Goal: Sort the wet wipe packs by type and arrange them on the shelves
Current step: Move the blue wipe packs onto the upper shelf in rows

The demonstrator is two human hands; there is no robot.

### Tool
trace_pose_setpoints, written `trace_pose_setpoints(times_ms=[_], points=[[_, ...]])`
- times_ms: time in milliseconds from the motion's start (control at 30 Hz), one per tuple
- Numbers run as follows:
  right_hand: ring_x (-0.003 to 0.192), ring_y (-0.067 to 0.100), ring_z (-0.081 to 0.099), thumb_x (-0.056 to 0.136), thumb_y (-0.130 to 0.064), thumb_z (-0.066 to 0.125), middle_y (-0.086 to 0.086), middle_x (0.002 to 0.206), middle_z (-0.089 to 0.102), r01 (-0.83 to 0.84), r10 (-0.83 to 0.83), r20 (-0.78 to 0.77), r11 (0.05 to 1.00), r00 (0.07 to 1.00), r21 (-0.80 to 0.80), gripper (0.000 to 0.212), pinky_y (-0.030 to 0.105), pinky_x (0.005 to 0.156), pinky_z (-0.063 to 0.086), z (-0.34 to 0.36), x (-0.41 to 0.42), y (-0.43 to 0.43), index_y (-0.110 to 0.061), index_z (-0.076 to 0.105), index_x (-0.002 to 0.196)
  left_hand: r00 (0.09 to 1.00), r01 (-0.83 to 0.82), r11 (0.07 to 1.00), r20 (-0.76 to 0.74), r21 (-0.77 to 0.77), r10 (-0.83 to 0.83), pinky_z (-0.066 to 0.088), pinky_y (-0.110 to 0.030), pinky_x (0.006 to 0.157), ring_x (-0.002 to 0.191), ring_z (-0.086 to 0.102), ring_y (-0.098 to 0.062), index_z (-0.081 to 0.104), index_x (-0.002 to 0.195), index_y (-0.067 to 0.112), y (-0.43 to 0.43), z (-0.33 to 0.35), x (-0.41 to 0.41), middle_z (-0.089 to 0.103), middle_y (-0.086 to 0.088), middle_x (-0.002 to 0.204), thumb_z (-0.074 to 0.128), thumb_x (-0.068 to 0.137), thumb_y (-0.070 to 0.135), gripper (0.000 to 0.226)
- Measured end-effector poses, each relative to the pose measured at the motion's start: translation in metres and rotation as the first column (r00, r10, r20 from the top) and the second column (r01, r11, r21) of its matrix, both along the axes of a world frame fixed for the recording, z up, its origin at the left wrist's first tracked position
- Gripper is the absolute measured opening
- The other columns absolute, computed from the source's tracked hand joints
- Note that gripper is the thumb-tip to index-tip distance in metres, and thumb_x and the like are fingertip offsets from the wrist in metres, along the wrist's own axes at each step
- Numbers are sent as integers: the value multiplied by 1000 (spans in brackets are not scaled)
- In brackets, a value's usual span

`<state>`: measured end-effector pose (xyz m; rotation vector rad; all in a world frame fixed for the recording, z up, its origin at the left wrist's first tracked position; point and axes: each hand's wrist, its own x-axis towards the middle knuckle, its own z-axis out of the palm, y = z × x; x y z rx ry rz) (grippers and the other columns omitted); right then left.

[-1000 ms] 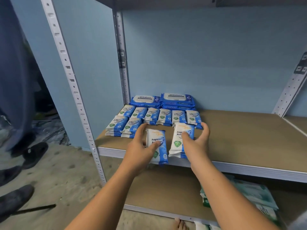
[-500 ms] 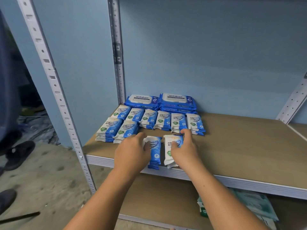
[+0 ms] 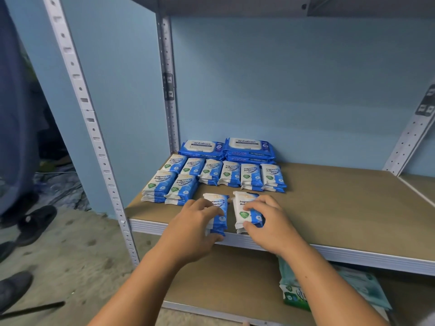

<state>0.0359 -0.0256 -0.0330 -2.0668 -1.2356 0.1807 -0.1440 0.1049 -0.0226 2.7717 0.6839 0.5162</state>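
A: Left side?
B: The left hand grips a white-and-blue pack, fingers curled over it, at the front edge of the shelf.
A: Right side?
B: The right hand pinches a matching pack just beside the first, a gap between them. Beyond both hands lie rows of small packs; behind those, large blue packs against the wall.

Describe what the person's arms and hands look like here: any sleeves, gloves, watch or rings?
Neither hand is gloved. The left hand and right hand show no rings that I can make out. The left forearm and right forearm are uncovered down to the frame edge: no sleeve, watch, bracelet or marking shows.
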Motion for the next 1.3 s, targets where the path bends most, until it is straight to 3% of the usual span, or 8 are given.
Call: trace_pose_setpoints(times_ms=[267, 433, 600, 800, 933, 1067, 1233, 1300], points=[[108, 1, 50, 88, -19, 71, -16, 118, 49, -10, 10, 0, 1000, 1000, 15, 28, -2, 80, 33, 4, 3, -5, -26, 70, 114, 999, -31, 999, 41, -9, 31, 47, -34, 101, 129, 38, -11, 50, 135, 45, -2, -7, -4, 41, 17, 141, 70, 90, 39, 49], [108, 3, 49, 80, -15, 79, -15, 124, 43, -38, 40, 36, 998, 999, -59, 46, -5, 78, 32, 4, 1, -5, -25, 65, 122, 994, -81, 996, 73, -23, 83, 50, -32, 94, 126, 44, -13, 52, 133, 42, 0, -9, 1, 41, 14, 139, 72, 89, 31, 50], [114, 8, 49, 82, 1, 70, -13, 126, 41, -47, 52, 52, 994, 997, -99, 53, 13, 94, 39, 1, -3, 1, -21, 64, 129, 984, -142, 990, 111, -4, 142, 52, -35, 90, 125, 44, -15, 52, 135, 40, 3, -18, 6, 42, 11, 138, 70, 91, 32, 48], [112, 7, 50, 83, 3, 70, -14, 125, 40, -45, 47, 40, 998, 998, -45, 51, 9, 91, 36, -6, -8, 13, -22, 66, 127, 959, -263, 949, 154, 175, 237, 50, -41, 75, 104, 53, -28, 69, 121, 32, 23, -29, 17, 56, 0, 119, 81, 75, 17, 50], [116, 9, 50, 83, 4, 70, -12, 127, 41, -36, 36, 29, 999, 999, -16, 50, 14, 95, 39, -13, -8, 22, -20, 67, 127, 929, -361, 904, 174, 228, 327, 40, -47, 85, 107, 49, -31, 69, 121, 39, 37, -34, 27, 61, 2, 117, 82, 76, 25, 48], [123, 9, 48, 85, 1, 70, -10, 132, 40, -42, 41, 33, 999, 999, 34, 48, 22, 107, 42, -18, -6, 33, -19, 68, 128, 899, -437, 870, 140, 226, 415, 39, -53, 93, 123, 46, -36, 65, 127, 43, 45, -40, 38, 56, -6, 135, 78, 81, 29, 50], [121, -1, 39, 89, -3, 70, -8, 139, 37, -61, 58, 36, 996, 998, 65, 49, -3, 99, 23, -28, 2, 44, -22, 64, 134, 892, -450, 875, 148, 180, 428, 31, -58, 106, 144, 29, -36, 58, 134, 47, 52, -47, 47, 40, -9, 155, 64, 90, 27, 48], [122, 1, 40, 90, -4, 70, -7, 140, 37, -66, 64, 25, 995, 998, 73, 49, 0, 101, 24, -32, 7, 50, -23, 64, 135, 902, -428, 888, 150, 169, 406, 30, -58, 108, 146, 28, -34, 57, 135, 46, 54, -48, 48, 38, -8, 156, 63, 90, 26, 50]])
